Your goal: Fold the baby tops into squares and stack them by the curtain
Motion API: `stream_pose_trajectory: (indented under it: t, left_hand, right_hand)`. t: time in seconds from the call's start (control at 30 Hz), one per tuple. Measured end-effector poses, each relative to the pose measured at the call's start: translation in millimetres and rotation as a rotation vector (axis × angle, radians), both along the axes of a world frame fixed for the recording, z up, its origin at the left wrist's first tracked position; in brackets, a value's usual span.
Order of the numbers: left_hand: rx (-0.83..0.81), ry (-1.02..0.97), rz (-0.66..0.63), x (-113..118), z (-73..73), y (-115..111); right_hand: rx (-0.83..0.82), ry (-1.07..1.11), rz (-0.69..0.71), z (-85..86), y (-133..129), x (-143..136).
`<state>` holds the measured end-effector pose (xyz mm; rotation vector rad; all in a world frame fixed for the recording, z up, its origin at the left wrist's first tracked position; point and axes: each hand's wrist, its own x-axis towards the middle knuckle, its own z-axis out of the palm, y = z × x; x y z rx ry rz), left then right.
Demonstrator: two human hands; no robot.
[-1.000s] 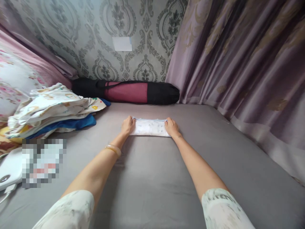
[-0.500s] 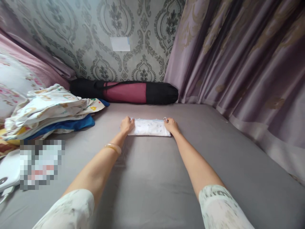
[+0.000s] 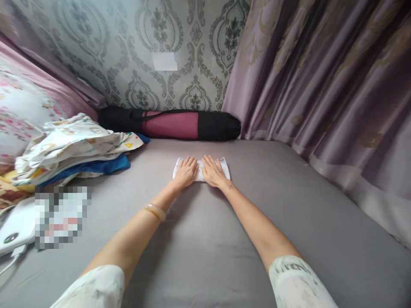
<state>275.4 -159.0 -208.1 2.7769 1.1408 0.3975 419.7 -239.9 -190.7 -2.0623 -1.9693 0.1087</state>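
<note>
A small white cloth with a faint print [image 3: 200,172], folded into a flat rectangle, lies on the grey sheet [image 3: 205,231]. My left hand [image 3: 188,170] rests palm down on its left part, fingers extended. On the right part lies my right hand [image 3: 213,171], also flat with its fingers spread. A gap between the two hands shows the middle of the cloth. A thin white loop sticks up at its far right corner.
A pile of patterned clothes [image 3: 80,143] is at the left, with a white device and cable [image 3: 17,226] nearer me. Behind lies a long black and maroon bag [image 3: 170,124] against the wall. Purple curtains [image 3: 314,85] hang at the right.
Both hands have let go of the cloth's far corners and moved inward, and now lie flat on it with fingers extended. The view has shifted slightly.
</note>
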Motion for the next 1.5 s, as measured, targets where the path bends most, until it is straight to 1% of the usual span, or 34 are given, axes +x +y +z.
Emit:
stream_pose_trajectory:
  t: [0.1, 0.2, 0.33, 0.5, 0.6, 0.77, 0.97, 1.1, 1.27, 1.4, 1.5]
  left_hand:
    - [-0.028, 0.058, 0.014, 4.1, -1.7, -1.5]
    - [-0.041, 0.079, -0.005, 4.2, -2.4, 0.1]
    - [-0.090, 0.097, -0.007, 4.1, -4.2, 0.5]
    - [-0.136, 0.121, 0.029, 5.4, -5.0, 1.9]
    - [-0.128, 0.117, 0.043, 5.7, -4.7, 3.6]
    - [-0.138, 0.101, 0.117, 3.6, -3.6, 5.5]
    - [-0.175, 0.093, 0.141, -9.2, -3.7, 11.5]
    - [-0.216, 0.111, 0.116, -23.1, -7.6, 21.6]
    - [-0.203, 0.115, 0.089, -39.6, -13.0, 31.5]
    - [-0.225, 0.109, 0.108, -44.5, -10.7, 29.9]
    - [-0.242, 0.120, 0.136, -43.5, -7.0, 26.0]
  right_hand:
    - [-0.060, 0.007, 0.018, -3.1, 5.5, -8.4]
    - [-0.092, 0.009, 0.016, -8.5, 9.1, -8.2]
    - [-0.097, 0.027, 0.010, -14.8, 9.0, -6.6]
    - [-0.098, 0.050, 0.012, -15.0, 7.5, -5.2]
    - [-0.098, 0.049, 0.010, -14.8, 7.8, -3.9]
    - [-0.096, 0.012, -0.048, -17.9, 7.4, 1.1]
    - [-0.085, -0.047, -0.099, -22.2, 2.2, 14.4]
    - [-0.088, -0.083, -0.120, -24.4, -0.4, 20.6]
    - [-0.113, -0.080, -0.135, -23.5, -3.8, 27.9]
    - [-0.138, -0.075, -0.156, -20.4, -12.0, 38.6]
    - [-0.145, -0.067, -0.208, -19.5, -19.1, 45.5]
